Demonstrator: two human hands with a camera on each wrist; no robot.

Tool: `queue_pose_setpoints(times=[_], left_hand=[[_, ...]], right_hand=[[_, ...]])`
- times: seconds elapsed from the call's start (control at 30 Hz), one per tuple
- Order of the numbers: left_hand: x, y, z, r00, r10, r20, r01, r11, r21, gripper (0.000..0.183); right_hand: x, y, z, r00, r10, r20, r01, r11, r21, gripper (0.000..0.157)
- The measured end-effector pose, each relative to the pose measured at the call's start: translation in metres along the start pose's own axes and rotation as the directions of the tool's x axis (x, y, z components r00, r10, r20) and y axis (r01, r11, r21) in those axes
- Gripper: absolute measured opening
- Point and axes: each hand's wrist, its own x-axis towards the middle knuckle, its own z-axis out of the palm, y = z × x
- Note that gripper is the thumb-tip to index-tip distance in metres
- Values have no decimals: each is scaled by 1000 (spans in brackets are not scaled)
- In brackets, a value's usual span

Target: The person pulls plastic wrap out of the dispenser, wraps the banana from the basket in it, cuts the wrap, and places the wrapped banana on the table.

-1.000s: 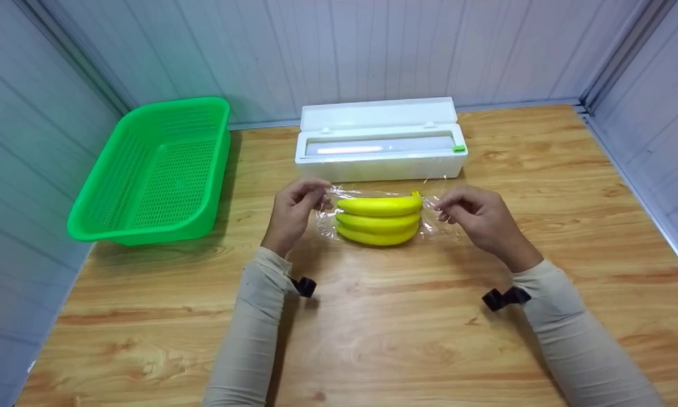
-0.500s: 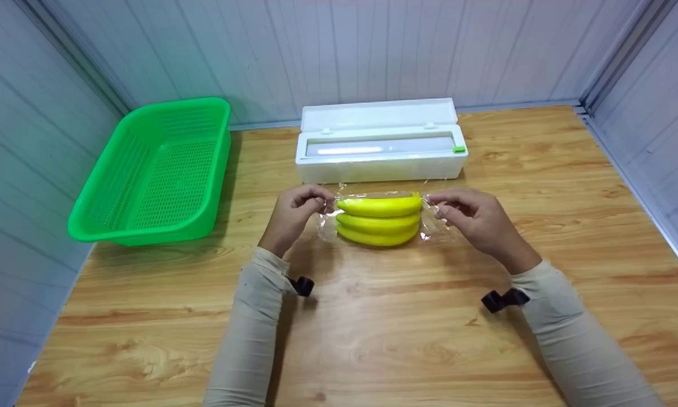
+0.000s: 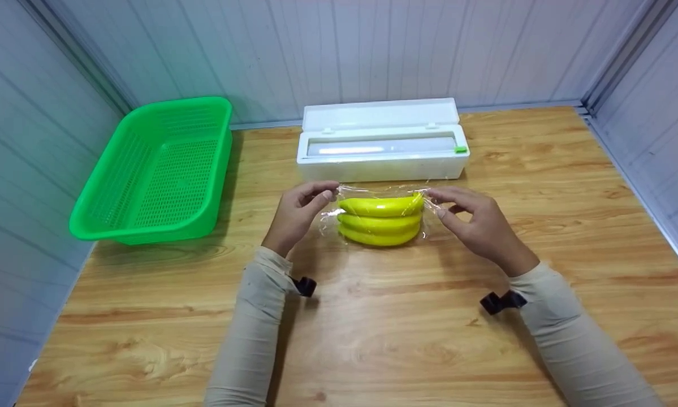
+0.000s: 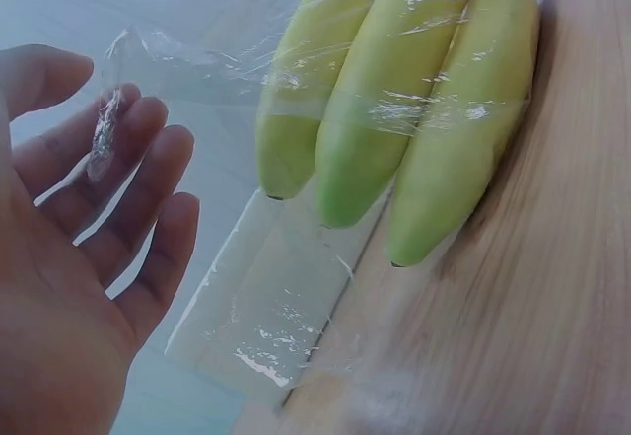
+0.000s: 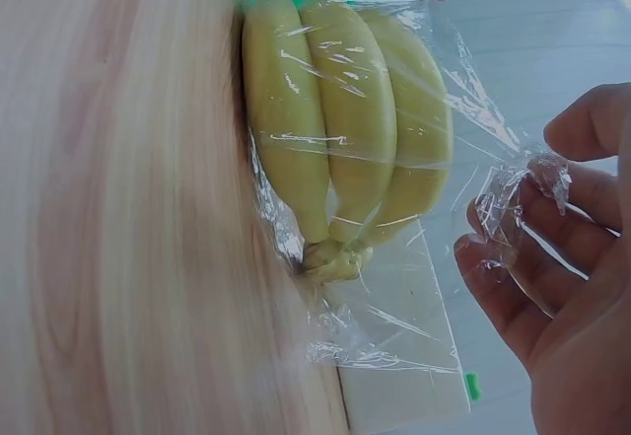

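A bunch of yellow bananas lies on the wooden table, covered by clear plastic wrap. To its left is my left hand, thumb parted from the fingertips. In the left wrist view a bunched edge of wrap clings to those fingers and stretches toward the bananas. My right hand is at the stem end. Its thumb and fingers are spread, with crumpled wrap against the fingertips, as the right wrist view shows. The greenish banana tips face my left hand.
Behind the bananas stands a white wrap dispenser box, lid raised, with a roll inside and a green slider at its right end. A green plastic basket sits at the back left. Panel walls border the table.
Both hands have shifted slightly inward beside the bananas, and their thumbs and fingers have parted from a pinch. The wrap's far edge has been drawn up over the top banana. Box and basket stay put.
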Motion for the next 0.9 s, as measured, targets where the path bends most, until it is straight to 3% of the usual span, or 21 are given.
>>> queue_pose_setpoints(times=[0.23,0.37,0.5,0.73,0.9], left_hand=[[1,-3,6,1000,10,-5,-10,997,74,31],[2,-6,10,1000,23,2,-23,992,121,40],[3,-14,12,998,49,31,-53,984,168,51],[3,-19,15,997,22,80,-37,980,197,62],[4,-22,20,996,5,91,-25,974,223,58]], right_hand=[[1,7,5,997,-80,-4,80,997,-11,45],[1,30,10,993,-117,10,117,993,-15,55],[-1,52,14,992,-119,52,121,992,-39,61],[-3,56,17,988,-97,121,102,994,-36,71],[-3,56,20,987,-56,149,61,998,-27,78]])
